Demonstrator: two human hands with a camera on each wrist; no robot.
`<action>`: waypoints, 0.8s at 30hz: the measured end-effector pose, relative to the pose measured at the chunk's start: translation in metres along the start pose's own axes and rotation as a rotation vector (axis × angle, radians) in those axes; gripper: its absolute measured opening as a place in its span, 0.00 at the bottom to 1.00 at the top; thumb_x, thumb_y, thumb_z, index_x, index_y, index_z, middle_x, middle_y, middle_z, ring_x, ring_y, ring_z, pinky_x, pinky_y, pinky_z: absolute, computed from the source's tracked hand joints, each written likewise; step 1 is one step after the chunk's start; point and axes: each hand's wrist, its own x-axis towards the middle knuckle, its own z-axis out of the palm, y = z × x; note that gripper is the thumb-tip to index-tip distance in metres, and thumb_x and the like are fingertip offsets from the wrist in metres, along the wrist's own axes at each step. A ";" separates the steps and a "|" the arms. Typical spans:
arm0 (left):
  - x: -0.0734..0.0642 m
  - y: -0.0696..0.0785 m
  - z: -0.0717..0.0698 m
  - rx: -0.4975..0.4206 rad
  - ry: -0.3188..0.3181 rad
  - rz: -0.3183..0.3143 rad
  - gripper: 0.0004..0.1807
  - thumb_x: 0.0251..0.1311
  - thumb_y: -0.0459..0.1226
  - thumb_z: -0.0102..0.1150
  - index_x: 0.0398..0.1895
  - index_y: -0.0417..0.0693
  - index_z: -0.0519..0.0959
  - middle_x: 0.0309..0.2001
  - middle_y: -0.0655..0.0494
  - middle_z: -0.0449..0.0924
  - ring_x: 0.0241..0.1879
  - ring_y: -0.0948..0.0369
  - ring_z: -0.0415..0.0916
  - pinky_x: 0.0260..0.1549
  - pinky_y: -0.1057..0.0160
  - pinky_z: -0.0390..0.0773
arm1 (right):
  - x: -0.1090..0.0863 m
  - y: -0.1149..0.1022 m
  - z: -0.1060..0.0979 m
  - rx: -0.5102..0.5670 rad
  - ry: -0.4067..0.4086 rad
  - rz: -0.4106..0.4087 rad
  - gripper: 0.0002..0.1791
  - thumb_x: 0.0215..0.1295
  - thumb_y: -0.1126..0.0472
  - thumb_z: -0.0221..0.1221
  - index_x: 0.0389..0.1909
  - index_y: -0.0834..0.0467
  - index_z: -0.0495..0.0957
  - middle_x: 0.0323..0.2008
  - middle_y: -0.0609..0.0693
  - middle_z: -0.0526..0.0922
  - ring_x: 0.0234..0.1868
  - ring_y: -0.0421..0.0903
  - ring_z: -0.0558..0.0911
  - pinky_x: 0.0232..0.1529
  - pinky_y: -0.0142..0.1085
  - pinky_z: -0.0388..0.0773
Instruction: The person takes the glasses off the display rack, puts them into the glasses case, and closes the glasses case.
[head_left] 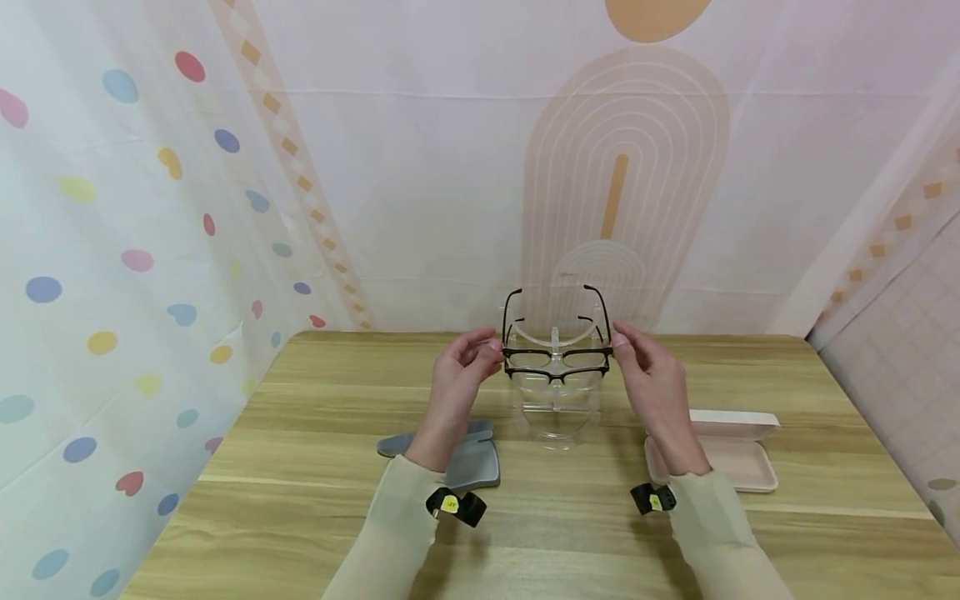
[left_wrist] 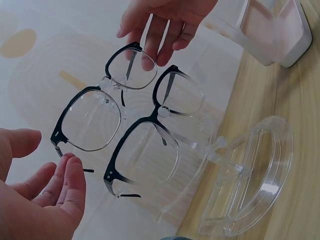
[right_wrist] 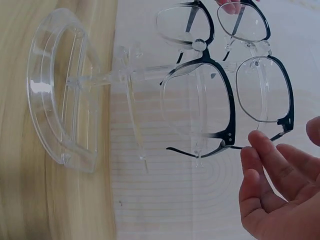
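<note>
Two pairs of black-browed eyeglasses sit one above the other on a clear plastic display stand [right_wrist: 37,85]. The upper eyeglasses [left_wrist: 65,118] have thin metal lower rims, and their temples extend back toward the curtain. Just below are the lower eyeglasses [right_wrist: 231,102], darker at the top and clear toward the bottom. My left hand [head_left: 463,367] is at the left hinge of the upper pair, thumb apart from the fingers. At the opposite hinge, my right hand [head_left: 654,379] has its fingertips right by the temple, its thumb also spread away. The stand bears both pairs.
A grey eyeglass case [head_left: 476,468] lies open on the wooden table [head_left: 315,467], partly behind my left forearm. Beyond my right wrist is an open pale pink case [head_left: 738,468]. A patterned curtain [head_left: 420,208] hangs behind the table.
</note>
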 end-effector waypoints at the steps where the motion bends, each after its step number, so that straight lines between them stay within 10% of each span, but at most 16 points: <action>1: 0.000 0.000 0.000 -0.009 -0.001 -0.001 0.19 0.70 0.30 0.61 0.61 0.30 0.77 0.37 0.55 0.82 0.38 0.64 0.81 0.48 0.63 0.84 | 0.000 0.000 0.001 -0.001 0.002 0.001 0.27 0.81 0.45 0.51 0.69 0.58 0.76 0.57 0.59 0.85 0.56 0.56 0.84 0.53 0.43 0.79; 7: 0.000 -0.001 0.001 -0.035 0.001 -0.003 0.19 0.69 0.29 0.61 0.61 0.27 0.76 0.37 0.55 0.82 0.37 0.65 0.81 0.48 0.62 0.84 | 0.001 -0.002 0.003 0.004 0.010 -0.016 0.25 0.81 0.48 0.51 0.67 0.60 0.78 0.48 0.58 0.88 0.47 0.54 0.87 0.38 0.27 0.74; 24: 0.002 -0.001 0.004 -0.007 0.025 -0.014 0.19 0.68 0.29 0.64 0.60 0.31 0.78 0.41 0.52 0.85 0.39 0.64 0.82 0.45 0.66 0.83 | 0.005 -0.004 0.008 0.054 0.013 -0.026 0.20 0.80 0.54 0.55 0.62 0.61 0.81 0.40 0.60 0.86 0.39 0.50 0.82 0.35 0.25 0.73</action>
